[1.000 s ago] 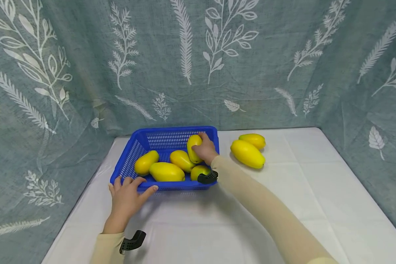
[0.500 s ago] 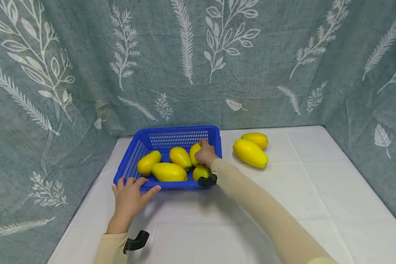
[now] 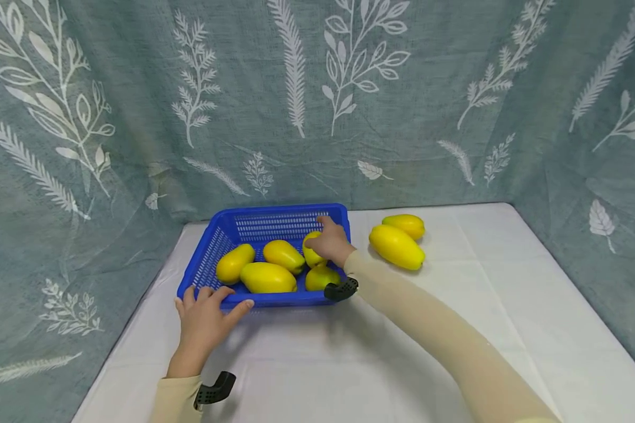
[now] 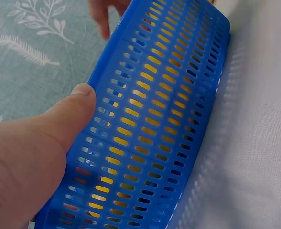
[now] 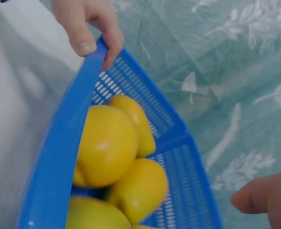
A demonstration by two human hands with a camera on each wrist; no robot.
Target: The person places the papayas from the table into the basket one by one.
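A blue slotted plastic basket [image 3: 283, 208] holds several yellow, oblong fruits that look like papayas. At its near left corner my left hand [image 3: 203, 322] grips the rim; in the right wrist view its thumb lies outside and its fingers inside the wall. My right hand [image 3: 332, 241] is over the basket's right side, beside a papaya [image 3: 313, 255] that it partly hides. Its fingers look spread, and only a digit [image 5: 260, 196] shows in the right wrist view, away from the fruit. Nearer the front lie a greenish papaya [image 3: 323, 278] and a large yellow papaya [image 3: 268, 278].
Two more papayas, a large one [image 3: 397, 247] and a smaller one [image 3: 404, 225], lie on the white tablecloth [image 3: 487, 282] right of the basket. A green leaf-patterned curtain [image 3: 428, 117] stands behind and at both sides.
My right hand has lowered a papaya into the basket's right side and loosened its fingers from it. The middle papaya has shifted slightly left. My left hand stays on the rim.
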